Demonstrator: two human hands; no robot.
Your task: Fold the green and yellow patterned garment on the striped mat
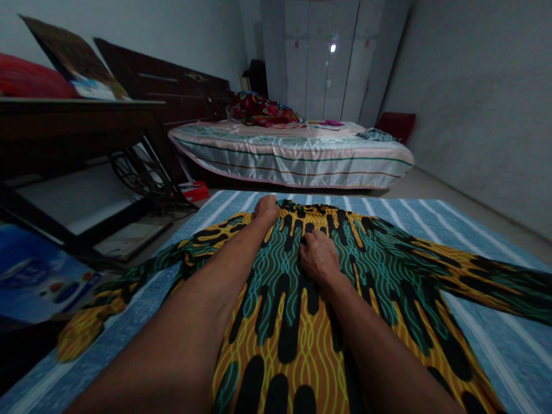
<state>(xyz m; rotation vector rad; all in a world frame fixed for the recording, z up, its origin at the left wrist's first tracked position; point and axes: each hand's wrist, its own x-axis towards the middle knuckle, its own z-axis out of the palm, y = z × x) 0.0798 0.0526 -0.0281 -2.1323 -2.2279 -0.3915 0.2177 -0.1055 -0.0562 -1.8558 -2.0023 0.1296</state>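
Note:
A long-sleeved shirt (284, 322) patterned in black, orange-yellow and teal lies spread over a blue and white striped cloth (468, 230). Its collar end points away from me. My left hand (267, 208) is closed on the fabric beside the collar (308, 206). Nearer to me, my right hand (318, 253) has its fingers curled on the upper middle of the shirt; whatever they pinch is partly hidden. One sleeve (478, 270) stretches out to the right. The left sleeve (129, 279) lies bunched and bent toward the near left edge.
Beyond the striped cloth stands a bed (293, 152) with a red floral blanket (265, 109). A dark table (81, 115) with a treadle-like wheel (138, 169) is at left, a blue box (43, 276) below it. A pale wardrobe (319, 63) fills the back.

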